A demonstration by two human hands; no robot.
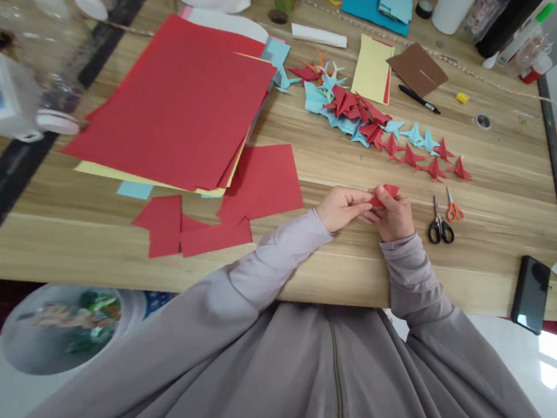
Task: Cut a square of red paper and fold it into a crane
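Note:
A small folded piece of red paper [389, 193] is pinched between both hands, just above the wooden table near its front. My left hand [342, 207] closes its fingertips on the paper's left edge. From the right, my right hand [396, 217] grips the same paper with thumb and fingers, hiding part of it. Beyond the hands lie several folded red paper cranes [410, 156] and light blue paper cranes [414, 134], some in rows and others heaped together. To the left rests a loose sheet of red paper [272, 180] with cut red scraps [166, 226] beside it.
Stacked red sheets [184, 104] cover the left side. Black-handled scissors [440, 230], orange scissors [454, 210] and a phone [531, 295] lie on the right. Farther back are a black pen [420, 100] and brown paper [418, 69]. A bin [66, 346] stands below the table's front edge.

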